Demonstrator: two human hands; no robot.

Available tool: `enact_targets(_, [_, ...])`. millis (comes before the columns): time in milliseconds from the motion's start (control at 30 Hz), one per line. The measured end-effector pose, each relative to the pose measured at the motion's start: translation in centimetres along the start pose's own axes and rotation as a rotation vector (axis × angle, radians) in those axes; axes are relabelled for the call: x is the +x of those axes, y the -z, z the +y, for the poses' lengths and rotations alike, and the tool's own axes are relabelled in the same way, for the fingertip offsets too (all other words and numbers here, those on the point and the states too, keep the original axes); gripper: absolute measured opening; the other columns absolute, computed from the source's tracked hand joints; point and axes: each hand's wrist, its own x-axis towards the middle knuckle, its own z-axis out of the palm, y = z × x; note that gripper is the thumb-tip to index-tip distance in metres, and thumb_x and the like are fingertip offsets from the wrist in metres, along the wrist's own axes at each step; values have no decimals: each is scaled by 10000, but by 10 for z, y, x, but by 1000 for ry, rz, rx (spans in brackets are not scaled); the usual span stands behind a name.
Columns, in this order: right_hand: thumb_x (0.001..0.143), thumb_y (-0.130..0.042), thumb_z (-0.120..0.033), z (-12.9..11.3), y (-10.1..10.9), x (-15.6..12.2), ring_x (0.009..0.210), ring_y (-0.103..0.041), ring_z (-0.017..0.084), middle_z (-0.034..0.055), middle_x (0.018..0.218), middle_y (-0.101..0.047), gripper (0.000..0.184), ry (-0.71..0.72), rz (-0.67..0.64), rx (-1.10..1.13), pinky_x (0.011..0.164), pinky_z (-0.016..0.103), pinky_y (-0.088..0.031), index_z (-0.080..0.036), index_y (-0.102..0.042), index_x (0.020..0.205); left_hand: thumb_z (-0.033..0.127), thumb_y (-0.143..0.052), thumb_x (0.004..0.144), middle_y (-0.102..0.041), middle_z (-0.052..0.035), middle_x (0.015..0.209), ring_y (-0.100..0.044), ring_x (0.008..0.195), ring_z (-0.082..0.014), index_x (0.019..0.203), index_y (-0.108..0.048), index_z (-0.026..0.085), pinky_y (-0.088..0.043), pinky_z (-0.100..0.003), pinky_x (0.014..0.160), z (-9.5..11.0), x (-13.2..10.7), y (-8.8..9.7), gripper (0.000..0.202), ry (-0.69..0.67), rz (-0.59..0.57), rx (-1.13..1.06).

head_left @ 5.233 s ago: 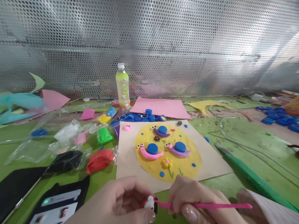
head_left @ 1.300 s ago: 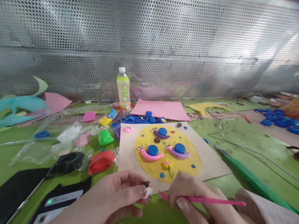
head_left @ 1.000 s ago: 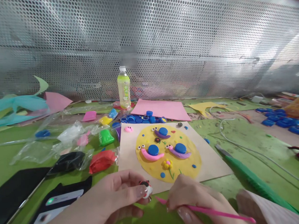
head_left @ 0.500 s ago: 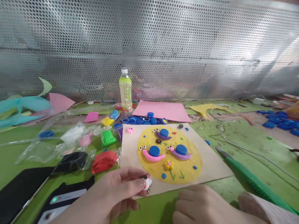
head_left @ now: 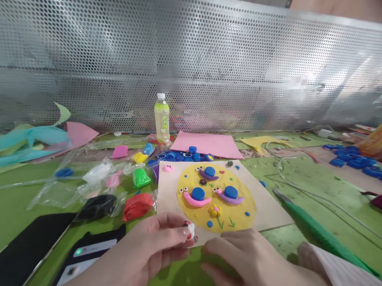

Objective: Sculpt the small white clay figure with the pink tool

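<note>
Both hands low: left hand (head_left: pixel 151 247) pinches clay figure (head_left: pixel 189 231), right hand (head_left: pixel 245 259) palm-down.

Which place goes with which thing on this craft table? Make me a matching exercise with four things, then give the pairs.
Things:
1. small white clay figure
2. drink bottle
3. red clay lump
4. blue bottle caps

Places:
A. standing at the back, by the perforated metal screen
B. far right of the table
C. pinched in the left hand
D. in a clear bag just left of the card sheet

Pairs: 1-C, 2-A, 3-D, 4-B
</note>
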Motion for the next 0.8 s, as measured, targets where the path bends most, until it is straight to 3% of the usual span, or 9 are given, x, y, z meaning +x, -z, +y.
enact_targets(100, [927, -459, -248, -3, -5, 5, 420, -437, 72, -35, 564, -566, 222, -149, 40, 238, 430, 187, -330, -157, -661, 908, 190, -860, 694, -756, -30, 823, -715, 789, -143, 791, -741, 161, -568, -235, 769, 1, -1, -1, 157, -25, -35, 5])
enact_targets(167, [896, -481, -275, -7, -6, 9, 392, -277, 55, -97, 500, -382, 230, -283, 25, 403, 389, 183, -238, -145, -667, 930, 176, -842, 719, -736, -7, 750, -689, 705, -101, 750, -733, 168, -537, -187, 674, 2, -2, -1, 114, -34, -56, 24])
enact_targets(233, [886, -501, -296, -12, -4, 14, 424, -250, 58, -115, 516, -285, 241, -404, -24, 530, 409, 193, -218, -139, -671, 954, 180, -820, 751, -721, 16, 721, -656, 655, -67, 756, -733, 179, -492, -155, 610, 2, -2, -1, 87, -41, -59, 45])
enact_targets(433, [901, -559, -370, -22, 4, 23, 497, -265, 70, -102, 544, -296, 274, -617, -61, 732, 474, 226, -216, -127, -682, 937, 285, -812, 759, -721, 11, 854, -642, 809, -112, 906, -750, 224, -454, -206, 711, 0, -1, 4, 170, -62, -78, 106])
enact_targets(600, [880, -581, -403, -20, -2, 26, 507, -249, 74, -99, 536, -305, 269, -696, -31, 831, 469, 236, -188, -147, -663, 871, 306, -834, 736, -689, 27, 802, -588, 726, -86, 837, -756, 226, -418, -195, 662, -3, 1, 7, 150, -74, -69, 119])
enact_targets(800, [875, -585, -392, -20, -6, 23, 501, -245, 76, -97, 532, -317, 237, -699, -21, 884, 459, 245, -179, -165, -637, 826, 275, -863, 713, -709, 34, 743, -634, 704, -66, 751, -759, 215, -458, -148, 632, 3, 1, 1, 126, -57, -65, 73])
